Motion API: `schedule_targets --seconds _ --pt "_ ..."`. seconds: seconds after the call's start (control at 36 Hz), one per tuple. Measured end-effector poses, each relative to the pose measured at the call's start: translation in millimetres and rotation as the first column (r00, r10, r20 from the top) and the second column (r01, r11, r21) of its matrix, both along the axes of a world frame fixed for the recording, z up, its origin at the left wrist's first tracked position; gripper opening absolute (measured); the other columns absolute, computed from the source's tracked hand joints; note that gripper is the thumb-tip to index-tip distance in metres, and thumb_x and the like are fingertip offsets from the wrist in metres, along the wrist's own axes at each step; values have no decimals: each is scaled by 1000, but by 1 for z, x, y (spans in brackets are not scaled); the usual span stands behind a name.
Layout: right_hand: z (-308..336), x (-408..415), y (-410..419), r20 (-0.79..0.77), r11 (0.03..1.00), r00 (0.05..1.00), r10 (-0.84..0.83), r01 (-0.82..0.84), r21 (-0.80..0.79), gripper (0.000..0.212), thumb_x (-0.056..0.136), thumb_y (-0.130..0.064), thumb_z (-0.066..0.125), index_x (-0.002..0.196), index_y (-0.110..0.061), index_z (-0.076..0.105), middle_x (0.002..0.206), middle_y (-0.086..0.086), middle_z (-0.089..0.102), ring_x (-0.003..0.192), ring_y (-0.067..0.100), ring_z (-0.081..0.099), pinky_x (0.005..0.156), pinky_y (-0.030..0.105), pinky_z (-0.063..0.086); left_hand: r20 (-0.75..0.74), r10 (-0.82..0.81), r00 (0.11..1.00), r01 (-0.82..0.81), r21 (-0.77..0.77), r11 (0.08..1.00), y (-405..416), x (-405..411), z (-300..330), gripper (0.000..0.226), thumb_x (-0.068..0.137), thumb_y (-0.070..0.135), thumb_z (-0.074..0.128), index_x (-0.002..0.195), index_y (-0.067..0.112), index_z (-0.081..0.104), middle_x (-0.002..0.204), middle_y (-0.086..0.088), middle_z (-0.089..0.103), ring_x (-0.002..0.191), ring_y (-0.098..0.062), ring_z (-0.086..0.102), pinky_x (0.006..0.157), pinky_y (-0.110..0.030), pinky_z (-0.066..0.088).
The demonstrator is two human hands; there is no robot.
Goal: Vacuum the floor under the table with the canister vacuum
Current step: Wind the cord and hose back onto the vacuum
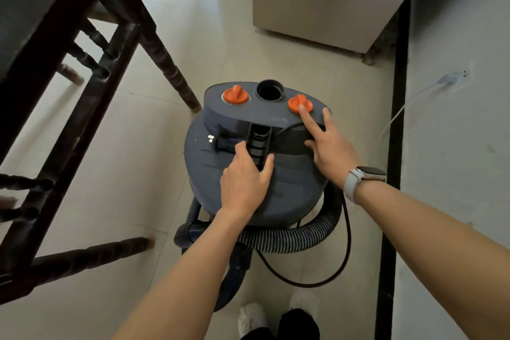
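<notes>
A dark brown wooden table (63,44) with turned legs fills the left side, standing on a pale glossy tiled floor (154,171); one leg comes down just beside the left edge of the machine. Right of it, in the middle of the view, stands the grey round-bodied plastic canister vacuum (256,171), upright on the floor beside the table and not under it. On its flat top sit a left orange knob (235,95), an open black round port (270,90) and a right orange knob (300,104), in a row. The left hand (244,182) rests on the lid with thumb and fingers spread either side of the black ribbed carry handle (258,146), touching it; whether they squeeze it I cannot tell. A ribbed grey-black hose (287,239) curls round the near side of the canister, and a thin black power cord (339,257) loops over the floor beside it. The right hand (329,146), with a white-strapped watch (358,179) on the wrist, lies on the top with fingers straight, the index fingertip pressing against the right orange knob. Behind stands a beige cabinet (328,0). At far right runs a grey wall (458,91) with a black skirting strip (394,146).
</notes>
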State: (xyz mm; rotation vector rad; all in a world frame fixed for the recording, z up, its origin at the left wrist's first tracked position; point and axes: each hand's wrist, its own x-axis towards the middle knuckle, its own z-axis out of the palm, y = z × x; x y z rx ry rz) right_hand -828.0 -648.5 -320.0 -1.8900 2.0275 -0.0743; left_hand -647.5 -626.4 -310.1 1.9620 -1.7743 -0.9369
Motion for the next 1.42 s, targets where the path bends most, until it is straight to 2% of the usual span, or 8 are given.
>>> schedule_targets --seconds 0.33,0.44,0.56,0.75,0.89,1.14,1.31,1.42 --pt "0 7 -13 429 970 883 -191 238 -59 54 99 -14 44 149 -22 25 154 21 15 143 32 20 114 24 16 -62 38 997 -28 145 989 -24 -4 10 57 89 51 55 131 18 37 108 -5 66 98 -27 62 81 -44 52" --pt "10 18 10 600 829 720 -347 535 -163 25 90 -5 61 115 -8 65 111 13 41 99 -9 47 90 -1 30 -170 63 983 -5 319 948 -19 3 11 44 85 52 57 114 23 41 89 1 65 76 -25 65 70 -46 56" --pt "8 28 28 650 714 425 -631 646 270 26 86 -21 68 101 -13 48 87 3 57 77 9 56 79 36 50 -240 120 963 -15 397 917 -6 10 12 30 88 35 64 107 21 45 86 -1 65 78 -26 65 72 -42 55" --pt "14 52 40 557 475 42 -830 575 666 48 88 -45 62 115 -6 53 81 10 62 39 8 47 32 17 29 -289 225 931 -42 526 849 13 21 9 25 80 18 69 98 24 52 91 -2 67 82 -27 65 79 -49 54" --pt "28 63 19 437 383 50 -898 577 722 53 84 -62 55 85 -9 61 72 9 58 43 13 44 32 16 26 -314 251 916 -36 558 829 15 27 11 29 78 9 68 98 23 52 91 -3 67 78 -23 66 76 -42 56" --pt "27 99 -1 493 459 133 -860 624 632 43 86 -40 62 110 -3 59 91 6 65 50 15 54 37 17 37 -351 330 877 -102 534 839 -8 63 19 21 78 3 65 94 9 53 84 -15 66 64 -22 59 71 -44 53" --pt "39 115 -11 570 534 122 -813 545 646 79 85 -38 65 145 -4 26 123 14 59 47 9 59 35 14 37 -421 408 810 -96 591 801 -27 78 30 25 81 2 68 95 15 52 88 -10 66 66 -21 60 73 -41 54" --pt "42 118 -15 595 553 106 -796 525 647 86 87 -30 67 148 1 15 100 6 68 57 9 57 39 15 39 -488 455 745 -52 637 769 -33 71 32 28 84 2 69 104 12 53 92 -9 66 67 -17 60 63 -28 51"
